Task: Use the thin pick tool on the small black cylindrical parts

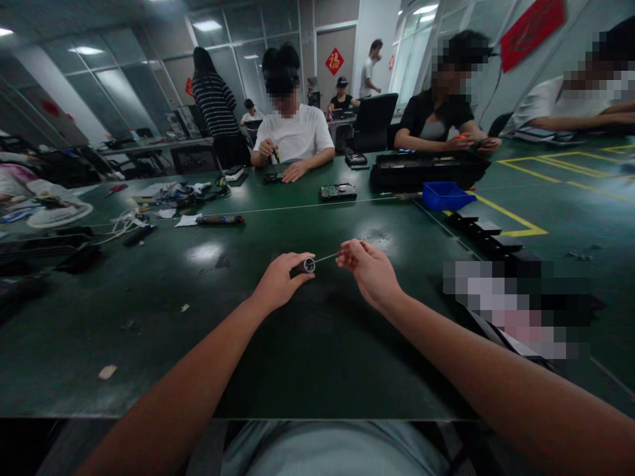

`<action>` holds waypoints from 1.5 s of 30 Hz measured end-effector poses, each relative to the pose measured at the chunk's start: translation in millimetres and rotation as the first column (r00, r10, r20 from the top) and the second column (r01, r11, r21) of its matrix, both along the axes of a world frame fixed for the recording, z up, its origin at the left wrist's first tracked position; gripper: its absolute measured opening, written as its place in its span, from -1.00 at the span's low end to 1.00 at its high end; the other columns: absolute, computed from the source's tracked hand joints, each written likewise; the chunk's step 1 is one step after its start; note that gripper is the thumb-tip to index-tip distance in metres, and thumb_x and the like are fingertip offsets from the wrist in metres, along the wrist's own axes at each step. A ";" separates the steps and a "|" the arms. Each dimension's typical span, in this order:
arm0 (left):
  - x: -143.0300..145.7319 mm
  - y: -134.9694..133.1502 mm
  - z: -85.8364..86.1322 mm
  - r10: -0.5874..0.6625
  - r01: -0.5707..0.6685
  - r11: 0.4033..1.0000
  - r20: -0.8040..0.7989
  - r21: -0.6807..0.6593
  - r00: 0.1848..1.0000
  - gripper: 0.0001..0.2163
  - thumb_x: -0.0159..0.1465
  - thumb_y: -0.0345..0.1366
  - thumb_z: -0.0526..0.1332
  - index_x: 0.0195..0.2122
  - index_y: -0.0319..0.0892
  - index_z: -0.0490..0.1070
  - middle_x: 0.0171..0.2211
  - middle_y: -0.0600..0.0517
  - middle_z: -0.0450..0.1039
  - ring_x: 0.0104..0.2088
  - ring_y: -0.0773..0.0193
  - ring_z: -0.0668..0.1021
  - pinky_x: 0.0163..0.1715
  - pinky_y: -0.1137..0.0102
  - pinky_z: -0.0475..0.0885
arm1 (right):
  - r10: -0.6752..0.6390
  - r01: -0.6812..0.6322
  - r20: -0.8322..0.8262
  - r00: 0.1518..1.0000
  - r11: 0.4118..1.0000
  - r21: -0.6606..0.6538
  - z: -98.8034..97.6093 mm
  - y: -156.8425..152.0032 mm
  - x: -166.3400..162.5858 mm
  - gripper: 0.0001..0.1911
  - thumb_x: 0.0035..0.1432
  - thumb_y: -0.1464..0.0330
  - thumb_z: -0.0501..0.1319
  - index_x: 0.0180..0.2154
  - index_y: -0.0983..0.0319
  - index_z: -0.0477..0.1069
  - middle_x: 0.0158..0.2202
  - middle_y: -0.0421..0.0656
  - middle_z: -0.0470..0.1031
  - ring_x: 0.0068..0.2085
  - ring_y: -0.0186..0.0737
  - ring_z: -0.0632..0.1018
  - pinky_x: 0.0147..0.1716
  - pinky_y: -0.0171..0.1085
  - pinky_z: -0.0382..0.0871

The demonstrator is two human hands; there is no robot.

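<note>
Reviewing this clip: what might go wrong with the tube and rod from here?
1. The rod is thin and pinched at one end by the right hand, so it could slip and drop onto the table.
2. Its other end is close to the fingers of the left hand; a slip might poke them.
3. The tube is held above the table, so a loosened grip could let it fall.
</note>
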State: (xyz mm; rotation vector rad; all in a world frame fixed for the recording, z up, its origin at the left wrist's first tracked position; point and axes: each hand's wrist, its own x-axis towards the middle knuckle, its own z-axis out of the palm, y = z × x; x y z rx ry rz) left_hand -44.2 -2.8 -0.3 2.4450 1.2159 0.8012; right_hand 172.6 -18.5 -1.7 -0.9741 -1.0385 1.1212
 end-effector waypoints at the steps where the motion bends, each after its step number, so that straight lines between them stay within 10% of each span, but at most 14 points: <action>1: -0.4 0.7 1.1 -0.035 0.035 0.999 -0.018 0.024 0.999 -0.63 0.30 -0.26 0.30 0.14 -0.02 0.41 0.02 0.00 0.52 0.03 0.14 0.49 0.09 0.17 0.32 | 0.008 -0.009 -0.025 1.000 0.999 -0.039 -1.4 2.4 1.1 -0.68 0.21 0.06 0.18 -0.31 0.19 0.39 -0.44 -0.17 0.45 -0.40 -0.22 0.50 -0.27 -0.14 0.48; 13: 1.0 2.9 -1.4 -0.008 0.007 1.000 -0.176 -0.008 0.984 -0.65 0.30 -0.21 0.29 0.11 -0.03 0.42 -0.05 -0.01 0.53 -0.02 0.10 0.49 0.10 0.10 0.28 | -0.184 0.192 0.277 0.943 0.981 -0.002 -2.4 1.6 4.4 -0.71 0.30 0.11 0.08 -0.32 0.17 0.34 -0.46 -0.20 0.42 -0.45 -0.27 0.45 -0.43 -0.25 0.36; 27: 10.9 -4.5 12.4 0.163 -0.115 0.953 0.154 -0.282 0.974 -0.66 0.38 -0.19 0.12 0.16 -0.11 0.26 -0.06 -0.05 0.47 -0.10 0.15 0.52 -0.06 0.21 0.42 | -0.298 0.247 0.254 0.920 0.945 0.215 18.5 -11.7 7.1 -0.81 0.31 0.22 0.11 -0.11 0.15 0.34 -0.24 -0.14 0.46 -0.28 -0.24 0.50 -0.23 -0.17 0.44; 45: 70.5 18.1 3.8 -0.128 0.105 0.992 -0.457 -0.077 0.880 -0.76 0.34 -0.13 0.17 -0.05 -0.07 0.51 -0.15 -0.10 0.47 -0.18 0.00 0.56 -0.26 0.25 0.44 | -0.296 0.211 0.296 0.908 0.934 0.289 24.1 -19.0 7.2 -0.83 0.31 0.24 0.10 -0.14 0.14 0.37 -0.29 -0.15 0.49 -0.27 -0.19 0.53 -0.20 -0.13 0.44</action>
